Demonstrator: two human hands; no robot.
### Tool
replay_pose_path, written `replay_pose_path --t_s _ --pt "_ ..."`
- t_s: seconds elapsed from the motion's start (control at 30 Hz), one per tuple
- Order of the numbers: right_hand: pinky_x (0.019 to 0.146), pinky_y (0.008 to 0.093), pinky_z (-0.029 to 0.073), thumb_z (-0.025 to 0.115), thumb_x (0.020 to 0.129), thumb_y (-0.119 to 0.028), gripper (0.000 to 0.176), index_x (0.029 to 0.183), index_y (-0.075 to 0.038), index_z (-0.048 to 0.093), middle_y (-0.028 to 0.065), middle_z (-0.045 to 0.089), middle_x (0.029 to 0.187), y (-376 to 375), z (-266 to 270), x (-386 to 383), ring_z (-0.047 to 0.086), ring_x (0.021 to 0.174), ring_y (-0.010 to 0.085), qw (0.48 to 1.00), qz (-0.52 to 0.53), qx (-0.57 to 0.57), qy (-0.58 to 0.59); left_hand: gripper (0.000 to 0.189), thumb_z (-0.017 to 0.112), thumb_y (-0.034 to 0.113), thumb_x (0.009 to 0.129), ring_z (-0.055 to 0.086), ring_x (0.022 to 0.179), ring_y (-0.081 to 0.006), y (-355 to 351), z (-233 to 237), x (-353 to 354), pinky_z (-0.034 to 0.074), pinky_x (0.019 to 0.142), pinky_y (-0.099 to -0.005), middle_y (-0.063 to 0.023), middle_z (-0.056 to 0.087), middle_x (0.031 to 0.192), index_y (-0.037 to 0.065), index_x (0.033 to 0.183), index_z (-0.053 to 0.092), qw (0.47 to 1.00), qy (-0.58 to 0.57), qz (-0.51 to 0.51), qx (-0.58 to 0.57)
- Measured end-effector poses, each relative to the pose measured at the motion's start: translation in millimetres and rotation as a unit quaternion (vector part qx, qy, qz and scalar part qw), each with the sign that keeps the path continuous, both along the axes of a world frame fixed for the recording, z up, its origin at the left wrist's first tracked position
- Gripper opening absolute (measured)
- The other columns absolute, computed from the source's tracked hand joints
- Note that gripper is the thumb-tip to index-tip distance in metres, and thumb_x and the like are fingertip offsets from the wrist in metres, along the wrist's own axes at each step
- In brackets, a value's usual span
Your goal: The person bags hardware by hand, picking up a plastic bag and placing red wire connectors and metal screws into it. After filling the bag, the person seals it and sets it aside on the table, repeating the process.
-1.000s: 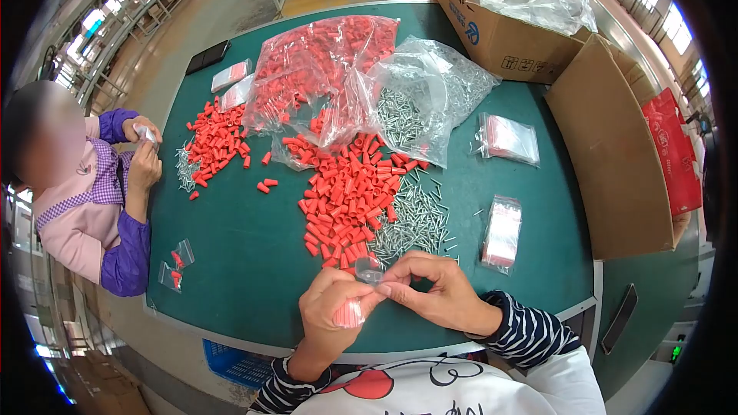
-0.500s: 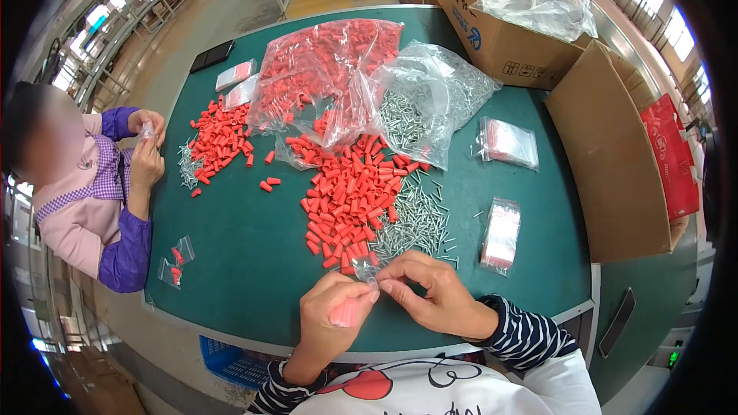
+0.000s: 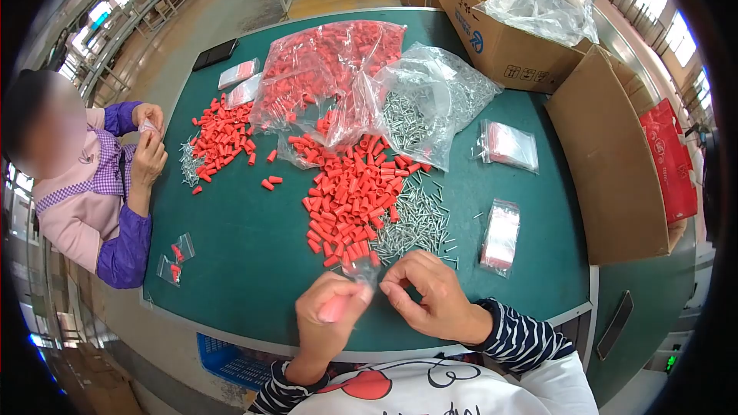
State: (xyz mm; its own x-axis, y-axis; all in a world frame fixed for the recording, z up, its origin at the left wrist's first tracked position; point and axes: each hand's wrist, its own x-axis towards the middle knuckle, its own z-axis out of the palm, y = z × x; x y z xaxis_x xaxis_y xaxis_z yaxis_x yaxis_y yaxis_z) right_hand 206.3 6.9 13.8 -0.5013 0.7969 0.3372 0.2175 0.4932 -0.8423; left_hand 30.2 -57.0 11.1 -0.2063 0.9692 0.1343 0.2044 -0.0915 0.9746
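One small clear bag [image 3: 361, 274] is pinched between the right hand [image 3: 430, 301] and the closed left hand [image 3: 329, 319], where red caps [image 3: 335, 310] are gripped. Lettering on the box [image 3: 500, 46] cannot be read.

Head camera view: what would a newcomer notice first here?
The big pile of red caps in the middle of the green table, with silver screws spread at its right edge. Nearer the camera, the left hand and right hand pinch a small clear bag between them.
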Motion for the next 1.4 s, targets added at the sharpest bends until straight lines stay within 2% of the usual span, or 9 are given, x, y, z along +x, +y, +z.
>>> replay_pose_path --t_s 0.1,0.3,0.67,0.8,0.87,1.0,1.2,1.27,1.4 --pt "0.065 0.0354 0.044 0.072 0.08 -0.008 0.014 0.082 -0.003 0.059 0.0074 0.059 0.075 -2 2 0 0.058 0.071 0.0249 1.0 -0.014 -0.01 0.007 0.01 0.074 -0.005 0.077 0.059 0.071 -0.0143 2 5 -3 0.047 0.066 -0.0267 -0.0069 0.063 0.079 0.0 0.085 0.069 0.998 -0.027 0.045 -0.019" --pt "0.064 0.0363 0.043 0.07 0.081 -0.007 0.012 0.081 -0.004 0.058 0.0077 0.059 0.075 -3 6 -9 0.058 0.07 0.0256 0.999 -0.007 -0.002 0.032 0.011 0.074 -0.004 0.078 0.06 0.071 -0.0142 0 3 5 0.048 0.066 -0.0265 -0.0069 0.063 0.079 0.0 0.087 0.069 0.999 0.039 -0.008 0.022" --pt "0.066 0.0383 0.045 0.068 0.081 -0.004 0.012 0.086 -0.003 0.057 0.0107 0.059 0.078 -5 9 -11 0.058 0.071 0.0288 1.0 0.008 0.017 0.011 0.006 0.073 0.0 0.082 0.059 0.074 -0.0134 -4 -5 7 0.048 0.067 -0.0267 -0.007 0.064 0.081 -0.002 0.087 0.069 0.995 -0.099 0.017 -0.026" --pt "0.066 0.0336 0.048 0.07 0.082 -0.003 0.014 0.093 -0.002 0.061 0.0106 0.062 0.083 -10 4 -12 0.061 0.073 0.0241 1.0 -0.002 -0.013 0.026 0.008 0.072 0.002 0.083 0.062 0.079 -0.0135 -8 -6 9 0.049 0.073 -0.0272 -0.0068 0.066 0.084 -0.001 0.09 0.069 0.992 -0.118 0.014 -0.044" --pt "0.064 0.0296 0.048 0.071 0.084 -0.003 0.014 0.095 0.0 0.062 0.0106 0.064 0.084 -13 8 -9 0.06 0.072 0.0201 0.998 0.017 -0.064 0.009 0.011 0.074 0.002 0.081 0.062 0.077 -0.0157 -11 -6 10 0.049 0.071 -0.0279 -0.0071 0.066 0.084 0.001 0.091 0.069 0.995 -0.098 0.017 0.026" --pt "0.064 0.0276 0.047 0.068 0.086 0.0 0.008 0.09 0.002 0.061 0.0113 0.063 0.079 -24 4 -19 0.058 0.069 0.0181 0.996 0.033 -0.081 -0.005 0.01 0.074 0.0 0.081 0.061 0.074 -0.0148 -38 -11 7 0.048 0.067 -0.0282 -0.0067 0.064 0.082 0.001 0.09 0.069 0.992 -0.101 0.073 0.024" --pt "0.062 0.0325 0.044 0.067 0.081 0.004 0.019 0.096 0.0 0.056 0.014 0.062 0.083 -34 7 -50 0.057 0.069 0.0246 0.987 0.131 0.072 -0.055 0.011 0.075 0.0 0.076 0.061 0.068 -0.0189 -70 -16 -5 0.048 0.059 -0.0296 -0.007 0.062 0.078 0.002 0.083 0.066 0.962 -0.041 0.26 0.068" --pt "0.062 0.0385 0.041 0.062 0.071 0.01 0.028 0.096 0.0 0.058 0.0141 0.06 0.082 -30 13 -61 0.054 0.068 0.0309 0.957 0.214 0.183 -0.071 0.013 0.076 0.002 0.074 0.062 0.067 -0.0199 -79 -13 -11 0.048 0.057 -0.0301 -0.0059 0.061 0.077 0.005 0.082 0.066 0.955 0.01 0.288 0.066" --pt "0.066 0.0406 0.039 0.061 0.063 0.002 0.037 0.1 -0.002 0.064 0.0124 0.058 0.085 -38 26 -75 0.053 0.073 0.0291 0.922 0.228 0.251 -0.184 0.017 0.076 0.005 0.07 0.062 0.065 -0.0212 -88 -8 -18 0.049 0.054 -0.0318 -0.0035 0.057 0.075 0.01 0.081 0.064 0.947 0.117 0.292 0.07"
